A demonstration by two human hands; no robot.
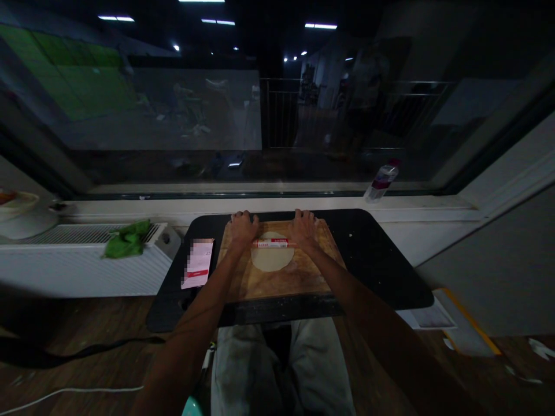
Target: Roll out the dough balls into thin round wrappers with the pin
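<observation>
A wooden board (277, 283) lies on a small black table (381, 266). On the board rests a flat round of pale dough (272, 260). A rolling pin (271, 243) with a red and white wrapper lies across the dough's far half. My left hand (243, 228) presses down on the pin's left end, fingers lying flat. My right hand (304, 226) does the same on the right end.
A pink and white packet (198, 263) lies on the table left of the board. A plastic bottle (380, 182) stands on the window sill at the right. A green cloth (127, 238) sits on the white radiator (78, 260) to the left. A dark window fills the back.
</observation>
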